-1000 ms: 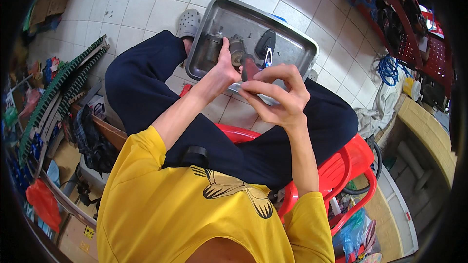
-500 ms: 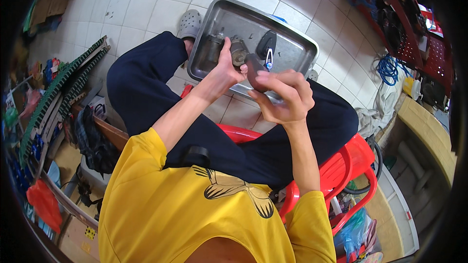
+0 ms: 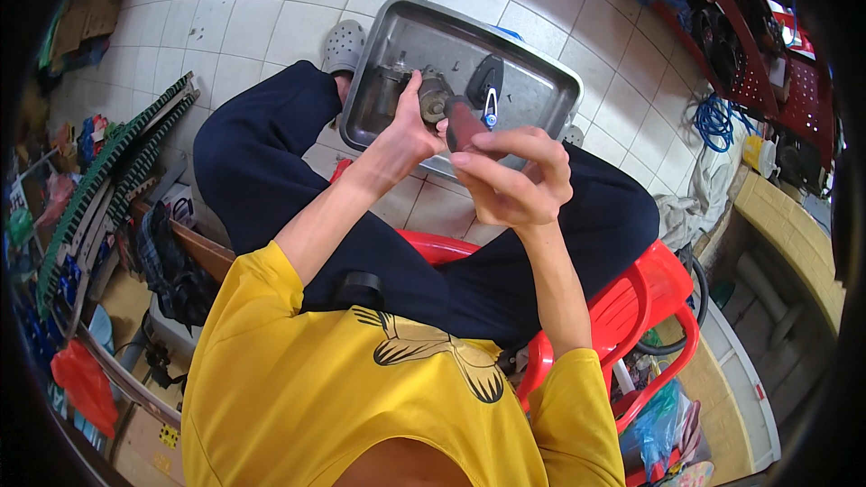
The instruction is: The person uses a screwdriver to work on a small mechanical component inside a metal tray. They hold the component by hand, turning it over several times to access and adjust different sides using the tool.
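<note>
My left hand (image 3: 408,133) is closed around a grey metal machine part (image 3: 436,101), round-ended and looking like a carburetor, over the tray's left half. Its thumb points up along the part, and the other fingers are mostly hidden. My right hand (image 3: 523,182) holds a screwdriver (image 3: 468,129) by its thick dark red handle, between thumb and fingertips. The screwdriver's far end meets the metal part, but its tip is hidden. Below them is a rectangular metal tray (image 3: 532,56). A black pointed object (image 3: 487,75) and a small silver-and-blue tool (image 3: 490,111) lie in it.
A red plastic chair (image 3: 649,293) is at my right. Farther right are a red metal rack (image 3: 767,81), a coiled blue cord (image 3: 715,124) and a grey cloth (image 3: 690,207). Green-and-black strips (image 3: 117,167) and assorted clutter lie at left. Pale tiles (image 3: 253,0) cover the floor.
The right fingers have shifted on the screwdriver handle, which is turned a little. Both hands and the metal part remain almost where they were; the whole view has shifted slightly.
</note>
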The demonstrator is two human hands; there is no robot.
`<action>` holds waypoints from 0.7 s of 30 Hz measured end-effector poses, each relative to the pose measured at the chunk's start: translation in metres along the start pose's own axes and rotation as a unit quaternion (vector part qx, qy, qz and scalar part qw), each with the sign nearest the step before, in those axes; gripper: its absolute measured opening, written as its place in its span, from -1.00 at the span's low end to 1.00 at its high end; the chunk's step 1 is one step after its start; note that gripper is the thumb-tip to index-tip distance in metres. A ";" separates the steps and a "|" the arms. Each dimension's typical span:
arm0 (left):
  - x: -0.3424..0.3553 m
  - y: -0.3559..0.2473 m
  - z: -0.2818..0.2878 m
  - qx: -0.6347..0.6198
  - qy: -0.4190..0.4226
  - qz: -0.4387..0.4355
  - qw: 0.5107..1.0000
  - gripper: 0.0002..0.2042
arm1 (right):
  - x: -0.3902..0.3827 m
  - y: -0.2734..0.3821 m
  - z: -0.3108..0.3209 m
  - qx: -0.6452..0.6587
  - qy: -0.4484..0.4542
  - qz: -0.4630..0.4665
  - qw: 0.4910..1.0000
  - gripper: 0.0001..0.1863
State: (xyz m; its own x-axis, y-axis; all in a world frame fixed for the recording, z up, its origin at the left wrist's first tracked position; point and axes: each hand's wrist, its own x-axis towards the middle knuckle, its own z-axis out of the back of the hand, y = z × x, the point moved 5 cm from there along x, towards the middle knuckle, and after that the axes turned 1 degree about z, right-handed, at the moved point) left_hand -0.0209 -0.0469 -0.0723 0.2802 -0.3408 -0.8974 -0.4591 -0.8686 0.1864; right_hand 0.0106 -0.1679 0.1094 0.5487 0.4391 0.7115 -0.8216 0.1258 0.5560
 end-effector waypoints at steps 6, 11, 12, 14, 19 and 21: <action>0.012 -0.001 0.005 0.017 0.012 -0.018 1.000 -0.32 | 0.005 0.001 0.001 -0.029 -0.012 0.004 0.999 -0.58; -0.001 0.003 -0.003 0.004 -0.008 -0.001 1.000 -0.35 | -0.008 -0.003 -0.002 -0.040 -0.041 -0.018 0.998 -0.53; -0.002 0.004 -0.004 0.000 -0.005 -0.001 1.000 -0.36 | -0.008 -0.002 -0.003 -0.045 -0.041 -0.019 0.998 -0.52; 0.009 0.001 0.000 0.007 0.007 -0.001 1.000 -0.38 | -0.004 -0.003 -0.003 -0.037 -0.053 -0.025 0.998 -0.55; 0.033 -0.007 0.023 0.022 0.119 0.011 0.993 -0.46 | -0.008 -0.012 -0.009 -0.009 -0.044 -0.041 0.998 -0.55; 0.025 -0.004 0.021 0.033 0.116 0.000 0.993 -0.50 | -0.012 -0.017 -0.011 0.008 -0.041 -0.072 0.997 -0.50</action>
State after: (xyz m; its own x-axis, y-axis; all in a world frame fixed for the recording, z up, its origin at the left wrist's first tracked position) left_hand -0.0296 -0.0443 -0.1038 0.4640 -0.4210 -0.7794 -0.5108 -0.8460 0.1529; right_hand 0.0158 -0.1653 0.0866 0.6720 0.3436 0.6561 -0.7314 0.1684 0.6609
